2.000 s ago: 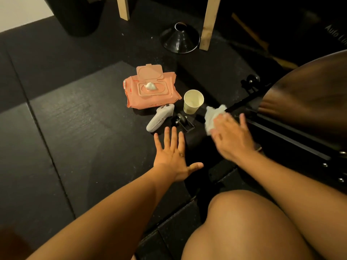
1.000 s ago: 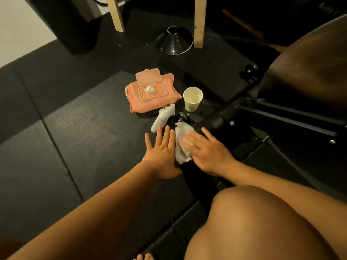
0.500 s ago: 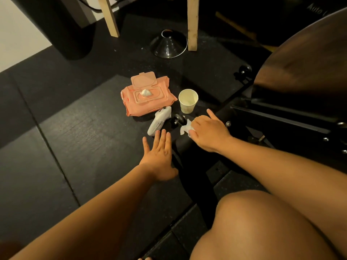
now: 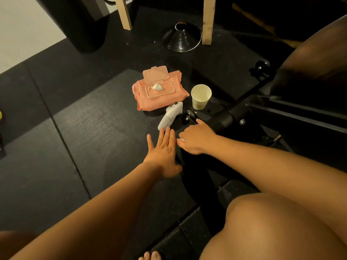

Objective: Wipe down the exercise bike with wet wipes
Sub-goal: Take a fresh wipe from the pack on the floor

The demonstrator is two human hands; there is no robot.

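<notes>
The exercise bike's black base bar [image 4: 224, 119] runs from the right down to the floor mat in front of me, with a small transport wheel [image 4: 190, 114] near its end. My right hand [image 4: 197, 137] lies on the near part of that bar, fingers curled over a white wet wipe [image 4: 181, 140] of which only a sliver shows. My left hand [image 4: 163, 151] rests flat on the black mat just left of it, fingers straight, holding nothing. A pink wet wipes pack [image 4: 159, 92] lies beyond with its lid open and one wipe poking up.
A paper cup [image 4: 201, 96] and a white handheld controller [image 4: 170, 115] sit between the pack and the bar. A black cone [image 4: 182, 37] and two wooden legs [image 4: 208, 19] stand farther back. The bike's dark flywheel cover [image 4: 319, 53] fills the right. My bare knee [image 4: 281, 228] is bottom right.
My right hand has slid back and forth along the base bar with the wipe and now sits lower, next to my left hand. The wipe is now mostly hidden. The left hand stayed flat.
</notes>
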